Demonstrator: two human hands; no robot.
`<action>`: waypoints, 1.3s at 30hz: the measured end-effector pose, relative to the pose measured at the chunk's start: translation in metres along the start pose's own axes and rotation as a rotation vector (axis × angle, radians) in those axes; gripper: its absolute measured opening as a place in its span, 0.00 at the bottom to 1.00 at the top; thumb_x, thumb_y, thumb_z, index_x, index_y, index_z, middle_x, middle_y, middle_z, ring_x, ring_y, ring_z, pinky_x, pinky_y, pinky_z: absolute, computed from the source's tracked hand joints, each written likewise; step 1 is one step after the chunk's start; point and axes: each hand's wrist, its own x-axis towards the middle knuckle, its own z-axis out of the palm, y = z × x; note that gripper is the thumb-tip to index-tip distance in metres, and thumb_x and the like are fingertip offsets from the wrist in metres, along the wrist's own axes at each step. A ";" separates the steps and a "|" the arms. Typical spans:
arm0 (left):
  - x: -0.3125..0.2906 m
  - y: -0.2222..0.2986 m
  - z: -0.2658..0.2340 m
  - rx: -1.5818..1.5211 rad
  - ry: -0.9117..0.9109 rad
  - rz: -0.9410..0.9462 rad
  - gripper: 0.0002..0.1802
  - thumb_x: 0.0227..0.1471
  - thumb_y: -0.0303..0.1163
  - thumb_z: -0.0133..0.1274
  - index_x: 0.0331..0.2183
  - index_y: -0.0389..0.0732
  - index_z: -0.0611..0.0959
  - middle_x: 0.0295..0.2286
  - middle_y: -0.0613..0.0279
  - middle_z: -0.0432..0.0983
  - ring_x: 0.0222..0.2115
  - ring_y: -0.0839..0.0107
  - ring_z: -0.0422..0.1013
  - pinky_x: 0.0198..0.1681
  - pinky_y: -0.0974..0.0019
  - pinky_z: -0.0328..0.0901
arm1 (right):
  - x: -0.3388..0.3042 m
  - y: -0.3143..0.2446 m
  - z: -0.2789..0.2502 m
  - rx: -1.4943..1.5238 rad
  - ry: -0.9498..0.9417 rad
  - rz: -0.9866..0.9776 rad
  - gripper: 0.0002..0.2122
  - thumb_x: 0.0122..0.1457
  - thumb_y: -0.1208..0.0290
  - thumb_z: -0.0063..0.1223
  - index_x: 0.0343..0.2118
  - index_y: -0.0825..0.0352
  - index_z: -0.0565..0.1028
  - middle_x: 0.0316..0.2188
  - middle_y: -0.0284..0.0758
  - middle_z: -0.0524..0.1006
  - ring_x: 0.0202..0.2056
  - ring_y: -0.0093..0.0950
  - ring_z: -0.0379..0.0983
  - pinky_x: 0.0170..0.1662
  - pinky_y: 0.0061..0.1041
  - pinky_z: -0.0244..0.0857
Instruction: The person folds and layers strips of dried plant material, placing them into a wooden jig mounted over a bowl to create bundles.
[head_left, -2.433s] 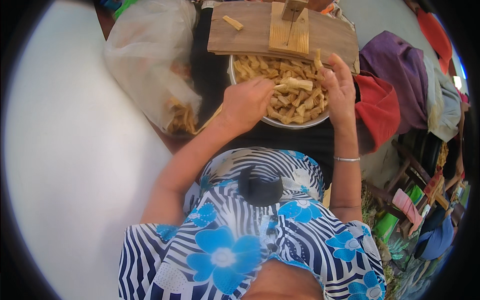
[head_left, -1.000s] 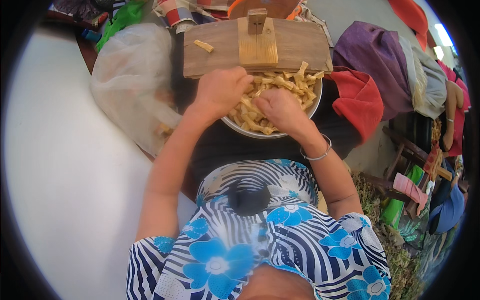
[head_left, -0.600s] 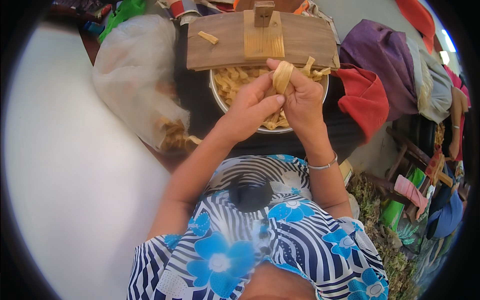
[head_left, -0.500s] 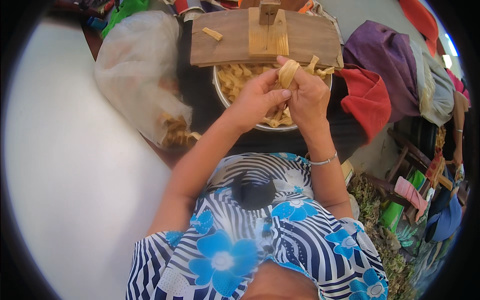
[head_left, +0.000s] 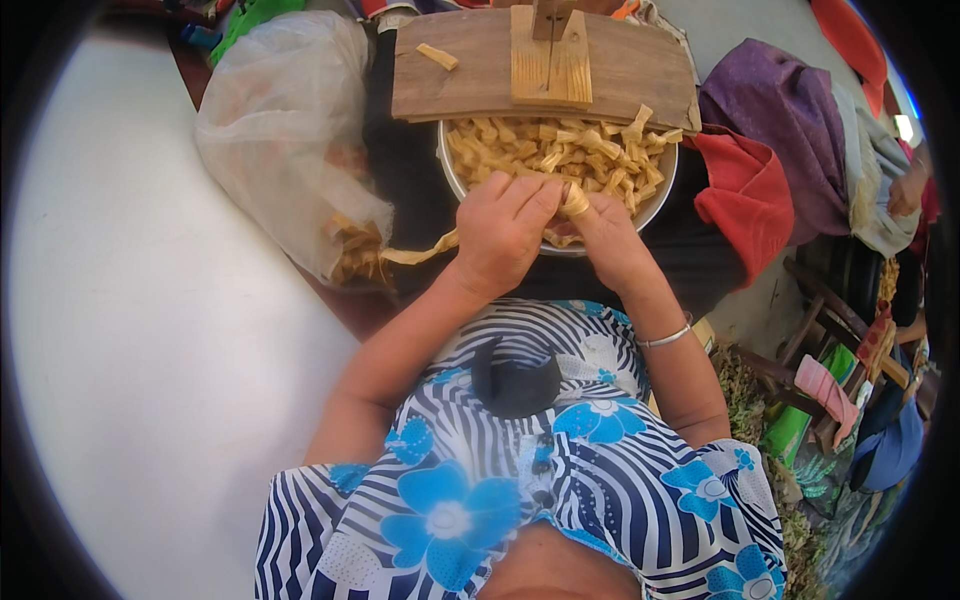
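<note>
A pale yellow flat strip [head_left: 574, 202] is wound round a finger of my right hand [head_left: 618, 245], above the near rim of a metal bowl [head_left: 447, 172]. Close against it, my left hand [head_left: 503, 228] has its fingers curled and pressed together on the strip. From under this hand a strip tail [head_left: 425, 250] runs left toward a translucent plastic bag [head_left: 290, 130], at whose mouth more strips [head_left: 352, 252] show. Several short knotted-looking yellow pieces [head_left: 560, 142] fill the bowl. The fingertips of my left hand are partly hidden.
Across the bowl's far side lies a wooden board [head_left: 450, 90] with an upright block [head_left: 552, 20] and a thin dark spike or blade. One loose yellow piece [head_left: 437, 57] rests on it. Red cloth [head_left: 745, 185] and purple cloth [head_left: 770, 100] lie right; a white surface [head_left: 150, 330] extends left.
Both hands have come lower and nearer to me, uncovering more of the bowl's contents. The strip tail now stretches between the bag and my left hand. The view has shifted slightly.
</note>
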 end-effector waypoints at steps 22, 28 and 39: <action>-0.007 -0.015 -0.003 -0.773 -0.278 -0.772 0.11 0.58 0.34 0.47 0.30 0.36 0.78 0.21 0.57 0.71 0.20 0.67 0.68 0.25 0.65 0.63 | 0.042 -0.012 -0.017 -0.244 0.394 -0.466 0.08 0.59 0.74 0.52 0.39 0.72 0.76 0.45 0.36 0.72 0.44 0.25 0.69 0.47 0.23 0.64; 0.014 -0.029 -0.020 -0.081 -0.172 -0.164 0.06 0.53 0.33 0.51 0.28 0.41 0.77 0.23 0.55 0.74 0.27 0.52 0.71 0.26 0.56 0.65 | 0.043 -0.054 -0.031 -0.338 0.131 -0.330 0.16 0.63 0.62 0.48 0.47 0.68 0.74 0.44 0.34 0.74 0.43 0.22 0.70 0.47 0.23 0.65; 0.097 -0.096 -0.014 -0.699 -0.423 -0.552 0.09 0.54 0.31 0.49 0.32 0.36 0.79 0.19 0.67 0.71 0.19 0.79 0.65 0.21 0.72 0.60 | 0.095 -0.076 -0.038 -0.384 0.136 -0.269 0.06 0.59 0.71 0.53 0.32 0.69 0.77 0.17 0.23 0.69 0.17 0.12 0.62 0.21 0.12 0.57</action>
